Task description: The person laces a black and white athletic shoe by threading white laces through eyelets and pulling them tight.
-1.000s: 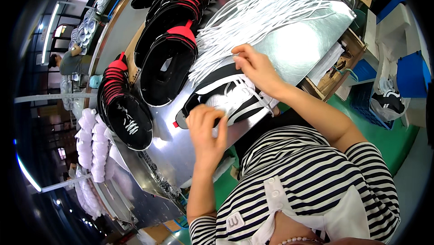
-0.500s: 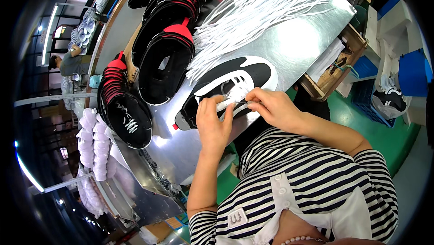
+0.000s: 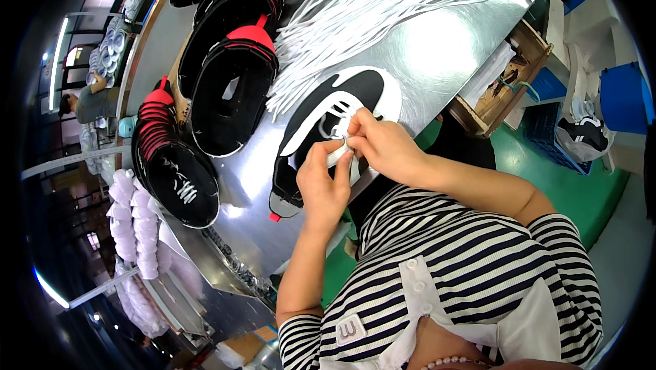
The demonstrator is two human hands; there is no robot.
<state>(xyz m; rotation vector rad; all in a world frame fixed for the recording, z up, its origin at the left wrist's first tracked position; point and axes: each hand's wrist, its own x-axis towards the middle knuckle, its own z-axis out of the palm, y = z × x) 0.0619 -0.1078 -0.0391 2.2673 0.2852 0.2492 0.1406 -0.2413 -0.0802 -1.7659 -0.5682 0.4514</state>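
Note:
A flat black-and-white shoe upper [image 3: 311, 112] with a grey heel and red tab lies at a slant on the metal table. My left hand [image 3: 323, 180] pinches its near white eyelet edge between thumb and fingers. My right hand [image 3: 384, 143] is closed at the same edge, fingertips almost touching the left ones. A white shoelace [image 3: 331, 124] runs across the upper's opening to the right fingertips, which seem to grip it; they hide its end. Beyond the upper lies a spread bundle of loose white shoelaces [image 3: 362, 18].
On the left of the metal table [image 3: 437, 62] stand nested black uppers with red linings [image 3: 232, 90] and another such row [image 3: 179, 182]. An open wooden drawer [image 3: 497, 90] juts out at right. Beyond it is a blue crate [image 3: 547, 141]. A person [image 3: 99, 103] stands far left.
The upper has turned, its heel swinging nearer to me. My right hand has moved left and up over the eyelets, close to my left fingertips. The view has shifted slightly.

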